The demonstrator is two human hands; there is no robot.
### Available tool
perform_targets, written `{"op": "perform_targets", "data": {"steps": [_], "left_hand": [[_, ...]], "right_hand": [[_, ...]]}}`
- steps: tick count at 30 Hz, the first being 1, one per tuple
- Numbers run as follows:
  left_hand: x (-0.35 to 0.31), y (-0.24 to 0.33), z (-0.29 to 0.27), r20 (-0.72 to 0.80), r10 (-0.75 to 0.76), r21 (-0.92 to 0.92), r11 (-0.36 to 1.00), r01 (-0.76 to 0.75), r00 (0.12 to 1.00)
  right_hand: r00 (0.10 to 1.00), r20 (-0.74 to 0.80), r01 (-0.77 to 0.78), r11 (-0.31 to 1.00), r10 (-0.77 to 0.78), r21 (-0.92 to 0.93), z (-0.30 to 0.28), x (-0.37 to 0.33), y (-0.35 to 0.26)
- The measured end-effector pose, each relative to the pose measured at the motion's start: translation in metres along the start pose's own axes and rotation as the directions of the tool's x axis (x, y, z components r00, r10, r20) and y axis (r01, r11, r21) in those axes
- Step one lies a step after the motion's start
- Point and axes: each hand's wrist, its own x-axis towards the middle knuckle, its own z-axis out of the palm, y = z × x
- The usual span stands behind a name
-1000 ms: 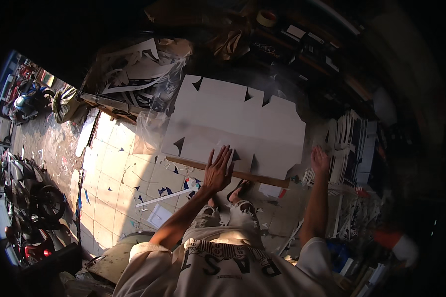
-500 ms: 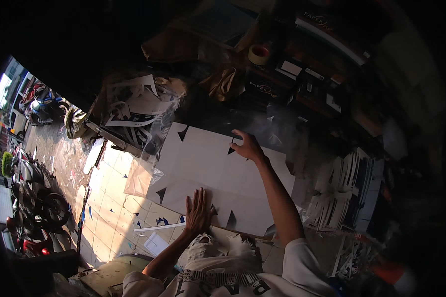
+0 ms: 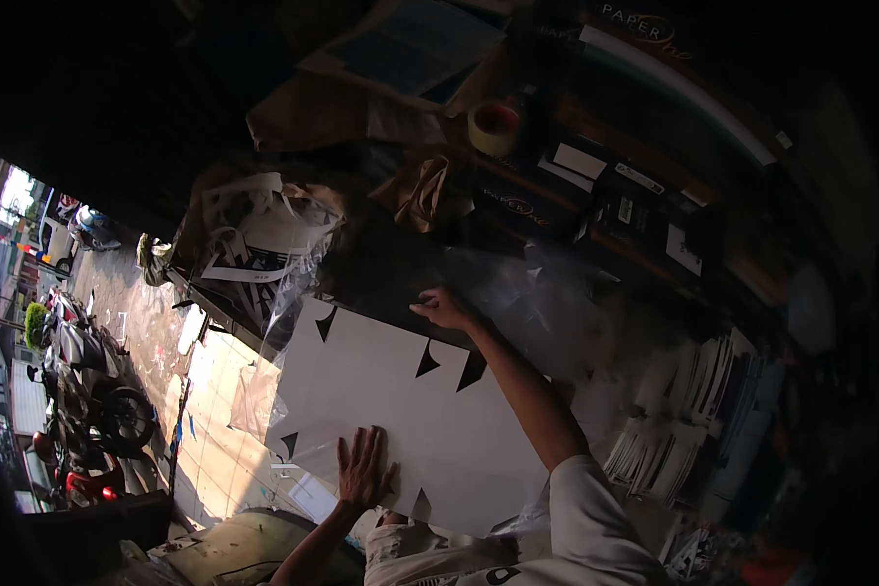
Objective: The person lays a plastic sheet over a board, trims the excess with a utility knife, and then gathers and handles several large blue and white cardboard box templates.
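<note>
A large white sheet of card [image 3: 381, 400] with dark triangular notches along its edges lies in front of me. My left hand [image 3: 365, 469] rests flat on its near left part, fingers stretched out. Just past the sheet's far edge is my right hand [image 3: 445, 308], its thumb and fingers pinched together. Something small and dark seems to show at those fingertips, too small to name. My right forearm crosses over the right part of the sheet.
At the far left stands a box of paper scraps [image 3: 264, 230] with clear plastic. Tape [image 3: 495, 127] and dark cartons [image 3: 527, 200] lie beyond the sheet. Stacked paper [image 3: 669, 415] stands at right. Motorcycles [image 3: 93, 400] are parked outside at left.
My right hand has lifted off the card and moved past its far edge, its fingers closing to a pinch. My left hand stays flat on the card. The whole view has shifted.
</note>
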Motion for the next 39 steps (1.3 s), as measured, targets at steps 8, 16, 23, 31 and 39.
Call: {"op": "perform_targets", "data": {"steps": [8,16,23,31,39], "left_hand": [[0.019,-0.004,0.015,0.021,0.036,-0.018,0.999,-0.036,0.999],[0.012,-0.013,0.007,0.046,0.063,-0.047,0.997,-0.06,0.997],[0.011,-0.012,0.004,0.016,0.084,-0.033,0.996,-0.084,0.996],[0.006,-0.011,0.008,-0.018,0.066,-0.039,0.997,-0.066,0.998],[0.08,0.041,-0.058,-0.588,-0.082,-0.175,0.984,-0.027,0.804]], "right_hand": [[0.732,-0.518,-0.253,0.529,-0.442,-0.81,-0.169,0.053,0.175],[0.789,-0.155,0.28,0.571,-0.595,-0.771,-0.117,-0.1,-0.031],[0.811,0.354,0.581,0.561,-0.467,-0.59,0.053,-0.286,-0.037],[0.942,-0.118,0.198,0.804,-0.315,-0.561,0.119,-0.293,-0.019],[0.935,-0.225,0.093,0.804,-0.273,-0.588,0.147,-0.295,-0.004]]}}
